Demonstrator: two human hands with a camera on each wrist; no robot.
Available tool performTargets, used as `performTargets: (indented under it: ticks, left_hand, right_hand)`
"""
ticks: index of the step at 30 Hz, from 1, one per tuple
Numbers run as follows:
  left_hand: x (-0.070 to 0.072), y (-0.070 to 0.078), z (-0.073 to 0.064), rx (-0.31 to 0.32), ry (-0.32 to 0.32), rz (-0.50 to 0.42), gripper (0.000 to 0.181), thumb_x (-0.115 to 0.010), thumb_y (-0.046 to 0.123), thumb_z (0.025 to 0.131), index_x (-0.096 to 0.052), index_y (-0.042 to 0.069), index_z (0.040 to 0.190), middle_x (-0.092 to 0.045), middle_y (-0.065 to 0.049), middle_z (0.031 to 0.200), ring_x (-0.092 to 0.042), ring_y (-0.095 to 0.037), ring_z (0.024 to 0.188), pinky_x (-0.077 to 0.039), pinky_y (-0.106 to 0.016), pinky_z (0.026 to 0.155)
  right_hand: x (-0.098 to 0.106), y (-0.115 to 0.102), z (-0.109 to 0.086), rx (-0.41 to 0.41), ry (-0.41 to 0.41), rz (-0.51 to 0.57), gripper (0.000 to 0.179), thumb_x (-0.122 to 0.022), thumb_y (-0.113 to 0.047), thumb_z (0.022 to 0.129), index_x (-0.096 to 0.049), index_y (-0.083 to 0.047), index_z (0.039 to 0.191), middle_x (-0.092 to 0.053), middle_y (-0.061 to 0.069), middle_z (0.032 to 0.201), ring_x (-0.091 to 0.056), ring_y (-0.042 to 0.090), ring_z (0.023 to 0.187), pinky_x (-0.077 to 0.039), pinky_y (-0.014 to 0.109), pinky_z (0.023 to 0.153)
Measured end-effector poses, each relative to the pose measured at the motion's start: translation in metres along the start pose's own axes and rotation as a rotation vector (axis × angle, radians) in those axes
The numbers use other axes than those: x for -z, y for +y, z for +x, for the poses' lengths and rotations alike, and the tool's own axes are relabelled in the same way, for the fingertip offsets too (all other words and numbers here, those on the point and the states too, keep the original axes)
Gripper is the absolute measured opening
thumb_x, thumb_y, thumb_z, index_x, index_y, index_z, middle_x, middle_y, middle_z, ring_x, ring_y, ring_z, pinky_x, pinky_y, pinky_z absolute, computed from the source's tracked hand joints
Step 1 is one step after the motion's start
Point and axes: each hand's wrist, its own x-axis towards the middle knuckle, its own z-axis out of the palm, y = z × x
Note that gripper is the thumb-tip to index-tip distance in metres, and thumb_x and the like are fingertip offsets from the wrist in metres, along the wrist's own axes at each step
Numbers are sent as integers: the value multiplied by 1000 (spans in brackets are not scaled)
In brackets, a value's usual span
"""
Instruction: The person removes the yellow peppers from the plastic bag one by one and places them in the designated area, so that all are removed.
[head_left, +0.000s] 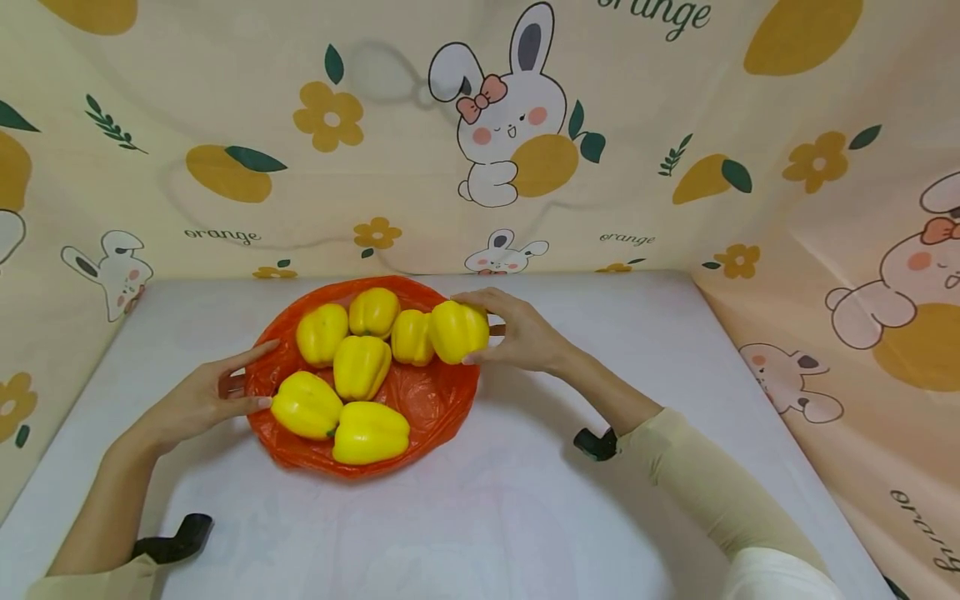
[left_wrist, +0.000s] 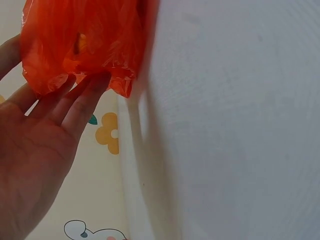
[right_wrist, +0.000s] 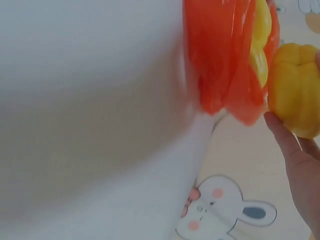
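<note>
A yellow bell pepper point(head_left: 459, 332) is held in my right hand point(head_left: 517, 333), fingers on its far side and thumb on its near side. It is over the right rim of a round container lined with a red plastic bag point(head_left: 423, 400). Several more yellow bell peppers point(head_left: 362, 367) lie in the bag. My left hand point(head_left: 187, 400) touches the bag's left edge with extended fingers, its thumb next to a pepper point(head_left: 306, 405). In the left wrist view, nearly straight fingers point(left_wrist: 82, 107) rest against the red plastic. The right wrist view shows the held pepper point(right_wrist: 297, 90) beside the bag.
The bag stands on a white-covered table point(head_left: 525, 500), left of the middle. Patterned cloth point(head_left: 420, 167) with rabbits and oranges hangs behind the table and along its sides. Dark devices point(head_left: 596, 444) are attached at both wrists.
</note>
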Motion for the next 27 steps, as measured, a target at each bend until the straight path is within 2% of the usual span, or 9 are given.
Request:
performTargets:
  ticks: [3,7,11,19,23,27]
  left_hand:
    - [0,1,-1,13,0,5,82,-70,25,93,-22,16,159,-27,-29,156,-42,-50,130,-56,-31,89]
    - [1,2,-1,26,4,26,82,-70,28,94,-22,18,159,-25,-28,157,-38,-53,133,-54,-47,94]
    - [0,2,0,31,9,47,82,-69,31,93,-22,19,159,-26,-29,157,-40,-53,131,-52,-54,94]
    - [0,0,0,28,8,51,82,-70,31,93,-23,19,159,-27,-28,156,-43,-51,128,-55,-47,92]
    - [-1,0,1,30,6,42,82,-70,31,93,-24,19,159,-28,-28,156,-45,-49,127,-56,-40,91]
    - [0,1,1,31,6,54,81,-70,31,93,-24,19,159,-28,-29,155,-44,-50,127,-54,-50,93]
  right_hand:
    - [8,3,-1,-18,14,1,78,-88,-21,77,-51,-20,145,-50,0,141,-52,22,125,-57,40,89]
    - [18,8,-1,-50,38,-12,81,-89,-20,75,-50,-22,146,-46,0,147,-51,23,128,-57,42,90]
    - [27,14,-2,-83,57,-18,82,-88,-18,76,-49,-24,147,-44,-1,152,-49,23,130,-56,43,92]
    - [41,32,-4,-155,100,-29,82,-89,-22,75,-49,-25,147,-47,-6,148,-51,21,127,-54,41,95]
    - [48,44,-6,-203,131,-41,84,-89,-26,75,-48,-21,148,-46,-2,148,-51,24,128,-53,41,96]
    - [54,52,-4,-231,148,-34,84,-88,-26,76,-46,-21,149,-44,1,149,-49,27,130,-52,41,98]
